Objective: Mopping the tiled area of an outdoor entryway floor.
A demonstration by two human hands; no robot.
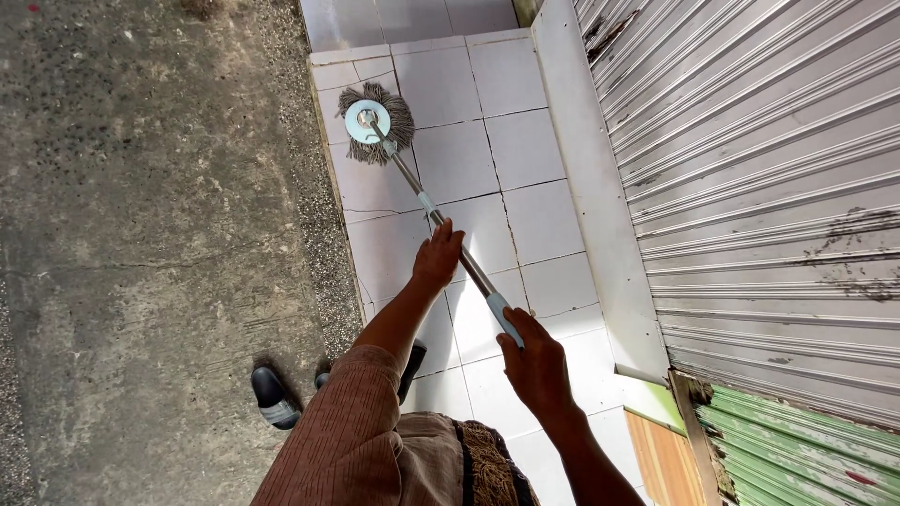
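Observation:
A string mop with a round light-blue disc and grey-brown strands (377,123) rests on the white tiled floor (511,141) near the tiles' left edge. Its thin metal pole (412,183) slants down toward me. My left hand (438,257) grips the pole partway along. My right hand (536,364) is closed round the light-blue grip at the pole's near end. My left arm wears a brown striped sleeve.
Rough grey concrete ground (150,234) lies left of the tiles, one step lower. A grey corrugated roller shutter (759,187) runs along the right, with a green one (797,459) nearer. Two dark sandals (275,398) sit at the tile edge by my body.

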